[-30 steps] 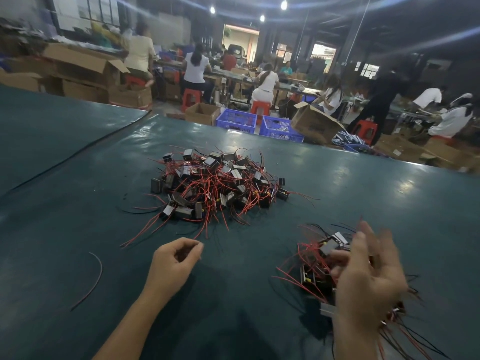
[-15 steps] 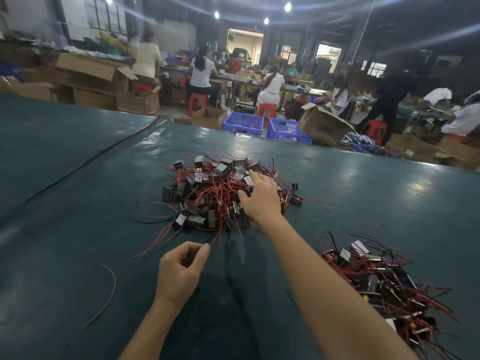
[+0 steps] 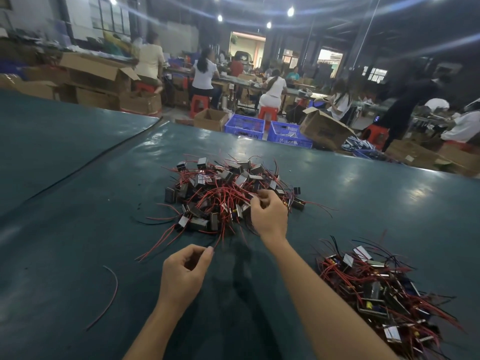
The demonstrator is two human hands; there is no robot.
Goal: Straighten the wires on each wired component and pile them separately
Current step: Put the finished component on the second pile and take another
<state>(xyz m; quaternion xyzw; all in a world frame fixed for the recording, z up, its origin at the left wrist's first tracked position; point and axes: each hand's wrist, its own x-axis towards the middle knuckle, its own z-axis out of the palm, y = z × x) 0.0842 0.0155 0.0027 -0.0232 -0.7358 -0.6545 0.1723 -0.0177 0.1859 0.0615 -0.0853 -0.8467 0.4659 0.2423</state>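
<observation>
Right hand has gone from lying flat on the tangled pile to curling its fingers into that pile's near right edge.

Its grip is clamped on red wires there, and the hand hides the components beneath it. Left hand hangs nearer, fingers curled; a wire end reaches its fingertips, but I cannot tell whether that grip is closed on it. The straightened pile lies well apart to the right, beside the right forearm. A loose wire curves alone on the tabletop to the left. Past the far edge stand blue crates and a cardboard box.
</observation>
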